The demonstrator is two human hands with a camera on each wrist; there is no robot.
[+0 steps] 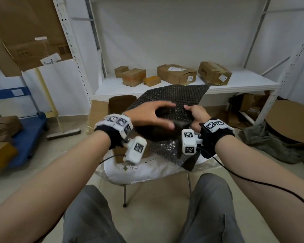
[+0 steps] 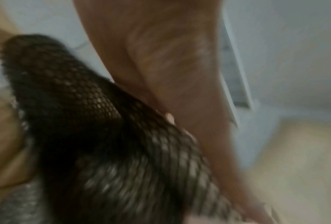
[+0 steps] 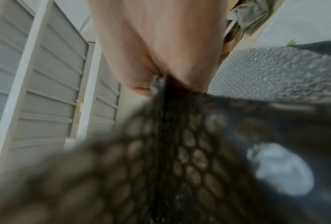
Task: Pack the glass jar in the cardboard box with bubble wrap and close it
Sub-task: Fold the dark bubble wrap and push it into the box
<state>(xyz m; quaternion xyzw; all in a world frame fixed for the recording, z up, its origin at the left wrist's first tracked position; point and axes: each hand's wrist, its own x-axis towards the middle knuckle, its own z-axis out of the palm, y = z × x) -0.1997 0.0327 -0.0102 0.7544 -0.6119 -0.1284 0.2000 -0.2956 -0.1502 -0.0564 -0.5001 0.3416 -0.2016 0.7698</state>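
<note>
1. The left hand (image 1: 147, 114) lies over a dark rolled bundle of bubble wrap (image 1: 174, 100), fingers spread and bent around its top, thumb on the near side; it grips the roll.
2. The right hand (image 1: 197, 114) pinches a fold of the same sheet between thumb and fingers at the roll's right end (the right wrist view shows the wrap gathered tight at the fingertips (image 3: 141, 89)).
3. The loose part of the sheet spreads away from the hands toward the shelf (image 1: 182, 85), with a corner hanging off the near right edge of the chair (image 1: 147, 171).
4. The jar is not visible; whether it sits inside the roll cannot be told.
5. The open cardboard box (image 1: 102, 109) stands at the chair's far left edge, behind the left wrist, flaps up.
6. Several small boxes (image 1: 175, 73) sit on the shelf beyond.
</note>
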